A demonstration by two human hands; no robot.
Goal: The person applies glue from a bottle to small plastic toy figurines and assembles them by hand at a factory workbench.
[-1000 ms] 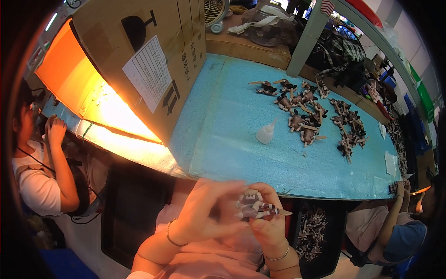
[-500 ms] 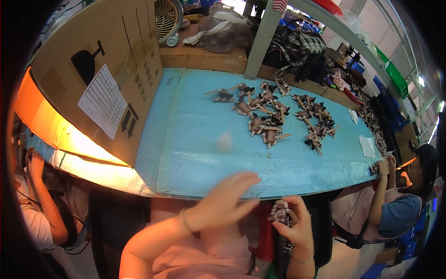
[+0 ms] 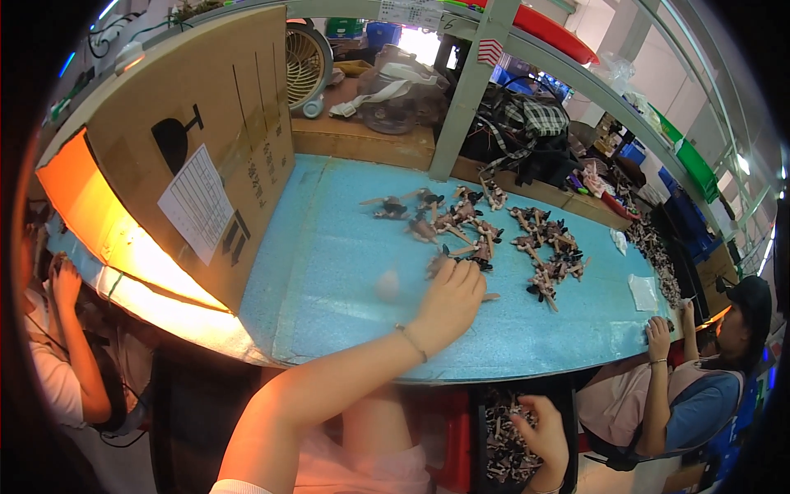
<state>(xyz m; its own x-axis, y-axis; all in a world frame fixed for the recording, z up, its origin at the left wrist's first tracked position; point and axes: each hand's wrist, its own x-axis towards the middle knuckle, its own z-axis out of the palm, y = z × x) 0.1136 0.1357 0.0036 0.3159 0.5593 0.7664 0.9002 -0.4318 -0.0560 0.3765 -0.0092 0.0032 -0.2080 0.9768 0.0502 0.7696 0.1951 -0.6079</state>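
My left hand [image 3: 451,303] is stretched over the blue tabletop, its fingers curled down together on a small doll-like figurine. The hand hides most of that figurine; a tan strip [image 3: 491,296] of it sticks out beside the fingers. Around it lie several similar brown, white and black figurines [image 3: 461,216] with tan strips, and a second cluster [image 3: 547,247] is to the right. Below the table edge, my right hand [image 3: 545,435] hovers at the side of a black bin [image 3: 476,440] heaped with small figurines [image 3: 506,445]. Its thumb and fingers are apart, with nothing seen between them.
A tall cardboard box [image 3: 185,165] stands at the left of the table [image 3: 329,272]. A blurred pale spot [image 3: 388,286] shows mid-table. A red container [image 3: 451,436] sits beside the bin. A metal post [image 3: 473,99] rises at the back. Co-workers sit left and right [image 3: 708,395].
My left hand has moved forward from the table's edge onto a figurine in the left cluster. My right hand has let go of the figurine it held and lowered beside the bin.
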